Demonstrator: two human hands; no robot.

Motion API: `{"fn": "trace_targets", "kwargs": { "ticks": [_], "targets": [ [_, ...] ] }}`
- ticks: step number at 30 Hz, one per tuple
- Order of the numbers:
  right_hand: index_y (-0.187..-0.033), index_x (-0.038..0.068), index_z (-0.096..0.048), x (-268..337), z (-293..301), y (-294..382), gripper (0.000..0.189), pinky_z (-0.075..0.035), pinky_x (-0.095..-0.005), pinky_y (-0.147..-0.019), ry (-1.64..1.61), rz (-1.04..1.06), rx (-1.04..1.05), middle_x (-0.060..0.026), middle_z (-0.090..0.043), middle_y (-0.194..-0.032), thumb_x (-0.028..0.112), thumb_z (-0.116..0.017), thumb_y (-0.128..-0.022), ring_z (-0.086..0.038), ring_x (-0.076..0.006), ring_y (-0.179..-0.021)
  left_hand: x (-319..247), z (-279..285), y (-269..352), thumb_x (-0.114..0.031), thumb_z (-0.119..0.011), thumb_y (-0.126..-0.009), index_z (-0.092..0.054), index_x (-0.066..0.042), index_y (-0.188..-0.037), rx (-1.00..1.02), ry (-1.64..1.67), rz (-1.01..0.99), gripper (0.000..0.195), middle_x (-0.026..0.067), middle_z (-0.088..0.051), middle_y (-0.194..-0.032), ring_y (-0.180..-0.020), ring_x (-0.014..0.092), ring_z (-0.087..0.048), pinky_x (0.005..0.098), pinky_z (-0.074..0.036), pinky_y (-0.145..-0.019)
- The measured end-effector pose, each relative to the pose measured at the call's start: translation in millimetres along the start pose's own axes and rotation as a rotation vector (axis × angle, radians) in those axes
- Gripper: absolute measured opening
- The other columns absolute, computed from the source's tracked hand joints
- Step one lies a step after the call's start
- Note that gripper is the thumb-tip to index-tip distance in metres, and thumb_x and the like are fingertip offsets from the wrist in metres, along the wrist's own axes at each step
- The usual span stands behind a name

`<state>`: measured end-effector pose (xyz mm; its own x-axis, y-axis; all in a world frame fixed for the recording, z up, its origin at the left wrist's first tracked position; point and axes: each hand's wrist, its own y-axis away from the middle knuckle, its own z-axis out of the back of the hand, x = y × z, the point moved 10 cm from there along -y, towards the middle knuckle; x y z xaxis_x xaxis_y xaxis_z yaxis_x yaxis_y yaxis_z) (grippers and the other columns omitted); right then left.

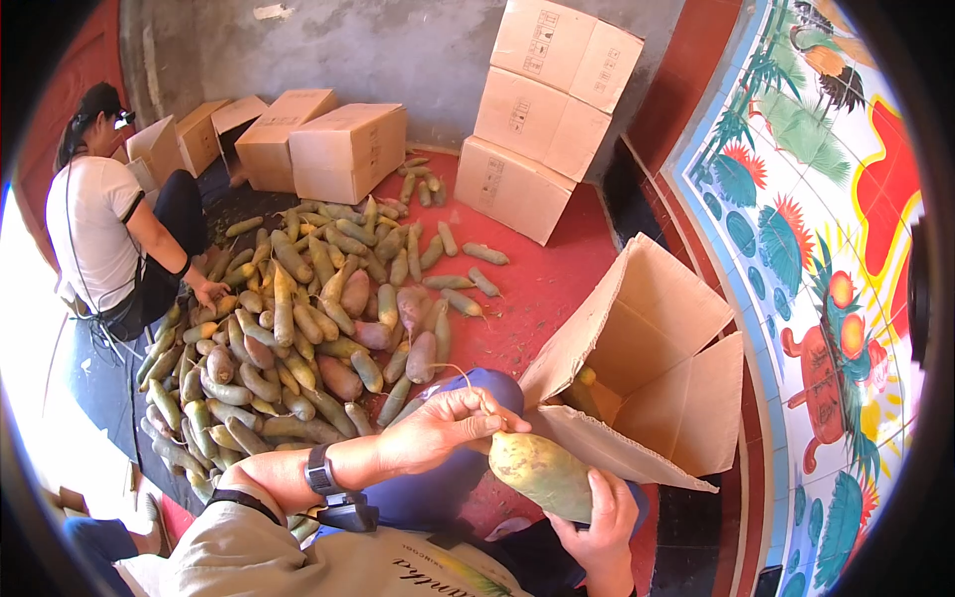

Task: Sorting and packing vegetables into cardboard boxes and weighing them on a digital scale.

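A large yellow-green radish [543,474] lies across my lap area, held between both hands. My right hand [600,515] grips its thick lower end. With fingers pinched at the thin root tip, my left hand [455,425] holds the other end; a long thin root strand rises past the fingers. Just beyond my hands stands an open cardboard box [675,395] with at least one radish [580,395] inside. To the left spreads a big pile of green and reddish radishes [298,328] on the floor.
Another person [112,201] sits at the left, one hand on the pile. Cardboard boxes [347,153] line the back wall, and a stack of boxes [548,112] leans at the back right. A painted tile wall [813,298] borders the right. Someone's leg [101,545] shows at lower left.
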<state>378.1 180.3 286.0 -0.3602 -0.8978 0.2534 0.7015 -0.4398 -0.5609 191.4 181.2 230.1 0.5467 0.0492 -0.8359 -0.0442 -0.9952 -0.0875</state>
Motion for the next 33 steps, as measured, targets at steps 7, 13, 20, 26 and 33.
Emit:
{"fn": "trace_targets", "kwargs": {
  "ticks": [7,13,20,26,33],
  "targets": [
    [-0.124,-0.003,-0.044,-39,69,15,0.072,-0.037,-0.0433,-0.095,0.280,-0.286,-0.283,-0.0176,-0.051,-0.115,0.011,-0.074,-0.060,-0.049,-0.0355,-0.107,1,32,-4,-0.015,-0.046,-0.096,-0.056,0.001,-0.106,-0.137,-0.299,-0.057,0.021,0.0082,-0.062,-0.101,-0.096,0.017,-0.060,0.0300,-0.047,-0.088],
    [-0.118,-0.002,-0.048,-100,95,20,0.051,-0.038,-0.0388,-0.094,0.197,-0.560,-0.336,-0.0176,-0.052,-0.111,0.002,-0.064,-0.070,-0.051,-0.0318,-0.104,26,125,17,-0.010,-0.047,-0.093,-0.055,0.003,-0.097,-0.428,-0.404,-0.007,0.016,0.0115,-0.063,-0.091,-0.084,0.017,-0.063,0.0287,-0.051,-0.078],
    [-0.105,-0.003,-0.056,-137,78,20,0.029,-0.042,-0.0363,-0.087,0.205,-0.586,-0.285,-0.0165,-0.060,-0.102,0.006,-0.060,-0.078,-0.057,-0.0292,-0.095,60,205,58,-0.010,-0.050,-0.090,-0.055,0.002,-0.092,-0.760,-0.546,0.219,0.013,0.0106,-0.065,-0.085,-0.074,0.015,-0.063,0.0265,-0.050,-0.068],
    [-0.102,-0.002,-0.058,-145,68,12,0.023,-0.044,-0.0352,-0.081,0.165,-0.669,-0.164,-0.0168,-0.062,-0.091,0.006,-0.056,-0.081,-0.059,-0.0276,-0.087,120,291,100,-0.018,-0.058,-0.083,-0.062,-0.002,-0.083,-0.940,-0.647,0.324,0.016,0.0074,-0.065,-0.072,-0.065,0.015,-0.062,0.0299,-0.050,-0.058],
    [-0.082,-0.004,-0.057,-171,68,27,0.009,-0.044,-0.0323,-0.066,0.114,-0.731,-0.203,-0.0116,-0.059,-0.071,0.003,-0.052,-0.082,-0.056,-0.0228,-0.067,142,340,147,-0.021,-0.059,-0.075,-0.065,-0.004,-0.083,-1.035,-1.063,0.401,0.020,0.0171,-0.065,-0.082,-0.077,0.031,-0.064,0.0380,-0.050,-0.073]
  ]
}}
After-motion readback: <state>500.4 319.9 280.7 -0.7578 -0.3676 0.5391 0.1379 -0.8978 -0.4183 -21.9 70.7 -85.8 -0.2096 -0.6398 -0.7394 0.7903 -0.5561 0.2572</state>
